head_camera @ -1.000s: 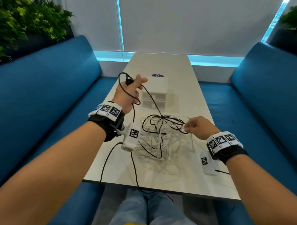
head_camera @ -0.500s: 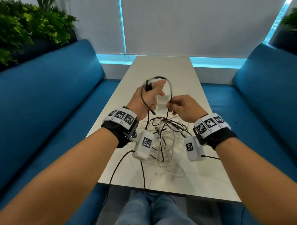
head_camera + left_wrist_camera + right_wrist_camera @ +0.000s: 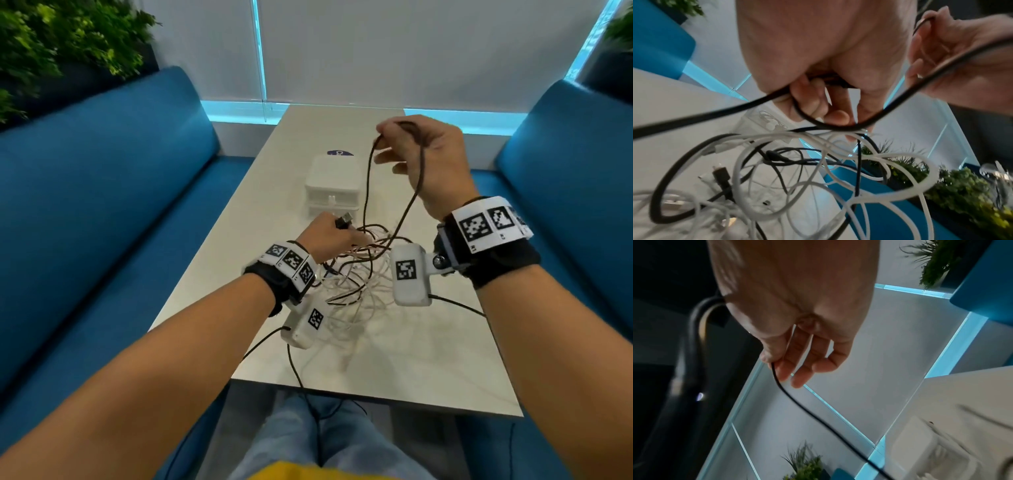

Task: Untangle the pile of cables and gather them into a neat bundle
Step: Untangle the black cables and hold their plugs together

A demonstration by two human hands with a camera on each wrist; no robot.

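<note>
our right hand (image 3: 424,161) has risen from the pile and now holds a loop of the black cable (image 3: 368,185) high over the middle of the table (image 3: 428,356), pinched between thumb and fingers (image 3: 795,369). half a second ago both hands were close together above the tangle. our left hand (image 3: 325,236) has dropped low, to just above the pile, its fingers curled round the cable's usb plug end (image 3: 345,219). so we judge one black cable is being drawn out along its length, though its lower run still dips into the tangle.

the pile of cables (image 3: 356,284), white and black mixed, lies towards the near edge of the table, in front of a white box (image 3: 332,185); no neat bundle is formed yet.

the left wrist view shows what the head view cannot: the black cable passing under our left fingers (image 3: 813,104) and several white loops (image 3: 900,193) lifted with it, still crossed over dark strands. the right wrist view shows only the single black strand leaving our right hand.
</note>
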